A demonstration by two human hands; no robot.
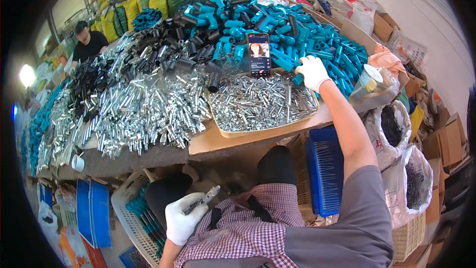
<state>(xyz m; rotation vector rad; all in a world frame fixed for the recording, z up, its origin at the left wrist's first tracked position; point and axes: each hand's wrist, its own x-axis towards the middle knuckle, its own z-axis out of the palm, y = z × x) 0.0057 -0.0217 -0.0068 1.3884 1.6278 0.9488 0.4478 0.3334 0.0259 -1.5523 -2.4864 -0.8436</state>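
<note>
My left hand (184, 218), in a white glove, is closed round a shiny metal part (210, 195) with a narrow end, held low above my lap. My right hand (313, 72), also gloved in white, reaches to the back right corner of a shallow tray (248, 133) of small metal pins. Its fingers curl onto a teal plastic part (297, 79) at the edge of a big heap of teal plastic housings (342, 59). The fingertips are partly hidden. A phone (259, 63) with a lit screen stands upright at the tray's back edge.
Silver metal tubes (148, 106) and black sleeves (186, 64) lie heaped to the left. Below the table's right end stand a blue crate (325, 173) of thin rods and white sacks (414, 181). At my left is a white basket (130, 203). A person (88, 42) works at the far left.
</note>
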